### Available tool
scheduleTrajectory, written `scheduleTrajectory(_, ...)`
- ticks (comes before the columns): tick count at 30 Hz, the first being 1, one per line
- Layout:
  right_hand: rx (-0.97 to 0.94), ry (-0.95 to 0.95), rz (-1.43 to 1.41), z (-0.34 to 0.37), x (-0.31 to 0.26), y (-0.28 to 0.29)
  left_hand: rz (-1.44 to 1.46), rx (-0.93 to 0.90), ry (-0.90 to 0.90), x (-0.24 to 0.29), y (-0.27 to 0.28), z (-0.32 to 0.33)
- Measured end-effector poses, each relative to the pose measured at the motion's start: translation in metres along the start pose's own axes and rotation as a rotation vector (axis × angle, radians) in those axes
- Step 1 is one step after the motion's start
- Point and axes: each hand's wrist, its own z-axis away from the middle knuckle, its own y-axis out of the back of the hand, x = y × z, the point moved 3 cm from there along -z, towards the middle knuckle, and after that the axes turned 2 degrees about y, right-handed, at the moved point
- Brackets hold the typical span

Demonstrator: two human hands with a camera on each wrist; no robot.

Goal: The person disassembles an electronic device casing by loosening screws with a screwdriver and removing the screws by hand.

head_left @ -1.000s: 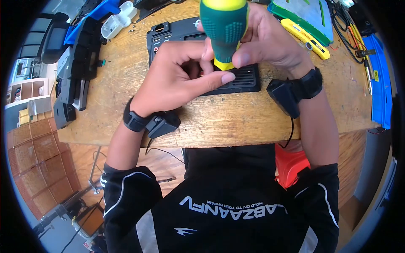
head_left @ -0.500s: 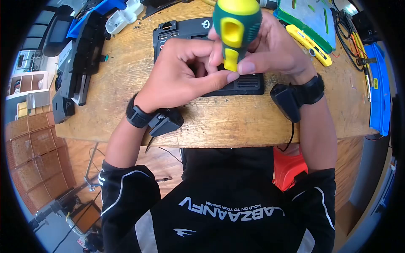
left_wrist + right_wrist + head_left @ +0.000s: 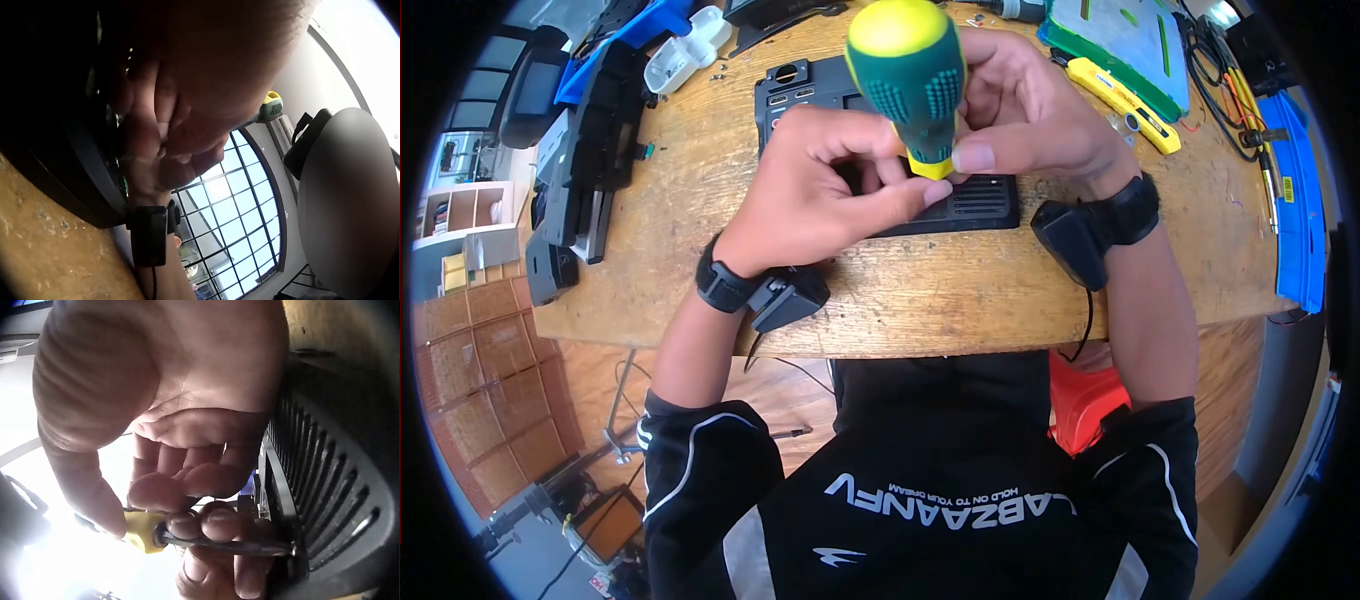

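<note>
A green and yellow screwdriver (image 3: 912, 85) stands handle up over a black vented housing (image 3: 985, 208). My right hand (image 3: 1045, 125) pinches the yellow collar (image 3: 145, 531) between thumb and fingers. Fingertips of my left hand (image 3: 810, 190) surround the metal shaft (image 3: 250, 548), whose tip meets the housing beside the vent slots (image 3: 325, 469) in the right wrist view. Whether the tip sits in a screw is hard to tell. Part of the handle (image 3: 272, 107) shows behind the hand in the left wrist view, where the fingers are dark. Both hands hide the housing's middle.
Black parts (image 3: 600, 130) lie at the left, near a white tray (image 3: 685, 55) with small bits beside it. A yellow cutter (image 3: 1122, 103) and a green-edged board (image 3: 1125, 45) are at the right, with cables (image 3: 1210, 65) and a blue bin (image 3: 1303, 210) beyond.
The screwdriver handle swung right, then back left, and turned so that its yellow inset no longer faces the head camera. My hands keep nearly the same places and hold.
</note>
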Motion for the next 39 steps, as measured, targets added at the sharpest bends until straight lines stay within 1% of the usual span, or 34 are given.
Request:
scheduleTrajectory(1, -0.055, 0.051, -0.012, -0.004, -0.008, -0.008, 0.022, 0.009, 0.028, -0.001, -0.001, 0.001)
scheduleTrajectory(2, -0.055, 0.052, -0.008, -0.004, -0.008, -0.008, 0.022, 0.01, 0.024, 0.0, -0.002, 0.0)
scheduleTrajectory(4, -0.056, 0.127, 0.06, -0.004, -0.008, -0.008, -0.052, 0.039, -0.032, 0.005, -0.003, -0.002)
scheduleTrajectory(5, -0.05, 0.128, 0.058, -0.005, -0.006, -0.009, -0.072, 0.03, -0.024, 0.006, -0.003, -0.003)
scheduleTrajectory(7, -0.062, 0.197, 0.067, -0.006, -0.006, -0.012, -0.092, 0.019, -0.026, 0.001, -0.003, -0.002)
scheduleTrajectory(8, -0.073, 0.23, 0.074, -0.006, -0.007, -0.013, -0.116, 0.017, -0.03, 0.0, -0.003, -0.002)
scheduleTrajectory(9, -0.134, 0.239, 0.09, -0.006, -0.008, -0.01, -0.117, 0.02, -0.032, 0.002, -0.002, -0.003)
scheduleTrajectory(10, -0.137, 0.241, 0.091, -0.006, -0.008, -0.01, -0.076, 0.012, -0.068, 0.005, -0.001, -0.002)
scheduleTrajectory(11, -0.13, 0.213, 0.059, -0.006, -0.007, -0.009, -0.035, 0.002, -0.103, 0.008, 0.0, -0.002)
scheduleTrajectory(14, -0.094, 0.172, 0.018, -0.004, -0.007, -0.009, -0.028, 0.028, -0.045, 0.004, -0.001, -0.002)
scheduleTrajectory(16, -0.123, 0.153, 0.003, -0.005, -0.009, -0.011, -0.064, 0.043, -0.077, 0.002, 0.0, -0.003)
scheduleTrajectory(18, -0.119, 0.177, 0.014, -0.007, -0.005, -0.01, -0.12, 0.068, 0.0, 0.002, 0.0, -0.002)
scheduleTrajectory(20, -0.036, 0.206, 0.026, -0.006, 0.005, -0.002, -0.101, 0.078, 0.031, 0.003, -0.001, -0.003)
scheduleTrajectory(21, 0.005, 0.178, 0.055, -0.003, 0.006, 0.0, -0.075, 0.034, -0.003, 0.003, -0.002, -0.003)
scheduleTrajectory(22, 0.004, 0.176, 0.056, -0.001, 0.005, 0.0, -0.051, -0.009, -0.038, 0.004, -0.002, -0.003)
scheduleTrajectory(24, -0.03, 0.1, -0.006, -0.002, 0.004, 0.0, -0.002, 0.019, -0.019, 0.0, -0.003, -0.001)
scheduleTrajectory(25, -0.075, 0.067, 0.076, 0.0, 0.006, 0.008, 0.051, 0.04, 0.003, -0.002, -0.004, 0.001)
scheduleTrajectory(26, -0.074, 0.066, 0.074, -0.002, 0.007, 0.01, 0.052, 0.039, 0.005, -0.002, -0.004, 0.0)
scheduleTrajectory(28, -0.164, 0.167, -0.018, -0.003, 0.006, 0.007, 0.009, 0.047, -0.08, 0.001, -0.004, -0.003)
scheduleTrajectory(29, -0.165, 0.165, -0.015, -0.004, 0.005, 0.002, 0.01, 0.05, -0.082, 0.002, -0.003, -0.004)
scheduleTrajectory(31, -0.011, 0.211, 0.017, -0.005, 0.003, -0.007, -0.112, 0.044, -0.074, 0.005, -0.001, -0.004)
scheduleTrajectory(32, -0.011, 0.212, 0.016, -0.005, 0.003, -0.005, -0.172, 0.039, -0.069, 0.005, -0.001, -0.004)
scheduleTrajectory(34, -0.01, 0.148, 0.091, -0.003, 0.004, 0.0, -0.146, 0.046, -0.068, 0.007, -0.003, -0.003)
scheduleTrajectory(36, -0.047, 0.158, 0.067, -0.003, 0.001, -0.002, -0.032, -0.011, -0.119, 0.01, -0.003, -0.003)
scheduleTrajectory(37, -0.022, 0.17, 0.075, -0.001, 0.001, -0.001, 0.027, -0.043, -0.066, 0.004, -0.001, -0.002)
scheduleTrajectory(38, 0.005, 0.181, 0.08, 0.0, 0.0, -0.002, 0.027, -0.043, -0.066, 0.005, 0.0, -0.002)
scheduleTrajectory(39, -0.033, 0.009, 0.003, 0.0, -0.003, -0.006, 0.006, -0.02, -0.047, 0.007, 0.0, -0.002)
